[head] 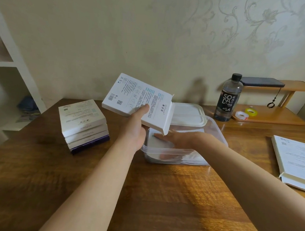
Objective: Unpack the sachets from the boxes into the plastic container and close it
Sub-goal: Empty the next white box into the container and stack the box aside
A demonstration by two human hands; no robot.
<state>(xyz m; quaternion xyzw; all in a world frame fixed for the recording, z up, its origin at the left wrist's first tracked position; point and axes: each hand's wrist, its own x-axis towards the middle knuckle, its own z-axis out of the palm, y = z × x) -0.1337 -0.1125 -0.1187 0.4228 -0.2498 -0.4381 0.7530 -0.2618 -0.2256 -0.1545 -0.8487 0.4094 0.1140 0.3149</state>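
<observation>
We're working at the wooden table [161,196]. Clear plastic container [164,150] is sitting centre frame, sachets [195,159] inside. Our left hand [137,127] is gripping an open box [136,96] just above it; right hand [173,138] is pressing flat-fingered on the sachets.

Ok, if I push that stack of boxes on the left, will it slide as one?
The stack of boxes is low and wide, a few flat cartons, so tipping seems unlikely. Their edges sit misaligned, so a high push would probably shear the top one off. The table looks polished; pushed low, the stack likely slides easily.
</observation>
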